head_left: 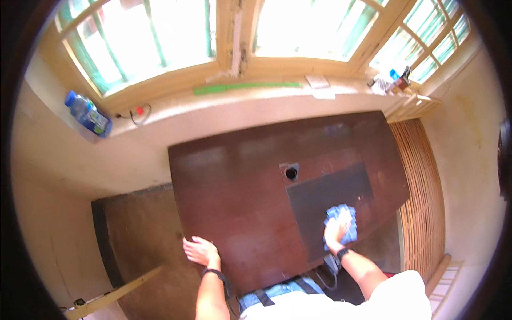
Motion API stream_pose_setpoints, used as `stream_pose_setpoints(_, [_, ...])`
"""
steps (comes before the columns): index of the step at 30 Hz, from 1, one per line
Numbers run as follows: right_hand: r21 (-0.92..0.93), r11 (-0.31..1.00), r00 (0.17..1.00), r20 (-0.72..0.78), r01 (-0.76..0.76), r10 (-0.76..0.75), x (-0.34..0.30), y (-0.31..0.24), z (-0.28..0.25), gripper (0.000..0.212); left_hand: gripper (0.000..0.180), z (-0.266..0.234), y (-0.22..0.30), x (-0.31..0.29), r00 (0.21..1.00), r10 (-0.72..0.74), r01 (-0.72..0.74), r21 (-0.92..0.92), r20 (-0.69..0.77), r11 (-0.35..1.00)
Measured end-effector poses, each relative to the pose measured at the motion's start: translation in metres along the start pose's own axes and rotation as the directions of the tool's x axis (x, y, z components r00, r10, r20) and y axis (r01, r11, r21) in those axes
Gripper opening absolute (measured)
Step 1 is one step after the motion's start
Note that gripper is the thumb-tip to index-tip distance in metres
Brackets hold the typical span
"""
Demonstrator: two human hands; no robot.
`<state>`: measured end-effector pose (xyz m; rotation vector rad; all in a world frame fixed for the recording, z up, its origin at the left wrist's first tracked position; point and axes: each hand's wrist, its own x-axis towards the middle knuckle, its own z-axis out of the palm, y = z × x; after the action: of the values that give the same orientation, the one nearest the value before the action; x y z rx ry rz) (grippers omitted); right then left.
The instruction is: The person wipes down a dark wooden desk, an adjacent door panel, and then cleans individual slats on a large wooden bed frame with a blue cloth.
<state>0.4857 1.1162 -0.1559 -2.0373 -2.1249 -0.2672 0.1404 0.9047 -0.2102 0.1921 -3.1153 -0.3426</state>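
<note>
Right hand (pixel 335 229) on a blue cloth (pixel 350 234), at four o'clock from the middle of a dark brown table (pixel 229 197).
The cloth lies bunched on the black panel (pixel 325 194) set into the tabletop, with the right hand over it; glare washes out those fingers, so I cannot tell whether they grip it or lie flat. The left hand (pixel 201 251) is at eight o'clock, by the table's edge, its fingers extended and holding nothing; whether it touches the wood I cannot tell. A round hole (pixel 291 173) sits at twelve o'clock, slatted bamboo (pixel 424 202) at three, a blue-capped bottle (pixel 89 114) at ten, and a green strip (pixel 245 87) on the windowsill (pixel 176 109) at eleven.
</note>
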Motion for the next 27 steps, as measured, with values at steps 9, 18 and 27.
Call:
stream_pose_setpoints(9, [0.623, 0.429, 0.438, 0.150, 0.654, -0.886, -0.040, -0.237, -0.031, 0.056, 0.035, 0.005, 0.002, 0.005, 1.000, 0.005, -0.004, 0.052, -0.030, 0.999])
stream_pose_setpoints(18, [0.440, 0.408, 0.482, -0.067, 0.800, -0.874, 0.093, -0.221, 0.012, 0.053, 0.036, 0.002, -0.009, 0.012, 0.998, -0.021, 0.023, 0.035, -0.057, 0.999])
stream_pose_setpoints(27, [0.048, 0.986, 0.985, 0.057, 0.160, -0.163, 0.289, -0.084, 0.100, 0.060, 0.034, 0.004, 0.007, 0.001, 0.999, 0.017, -0.017, -0.002, -0.049, 1.000])
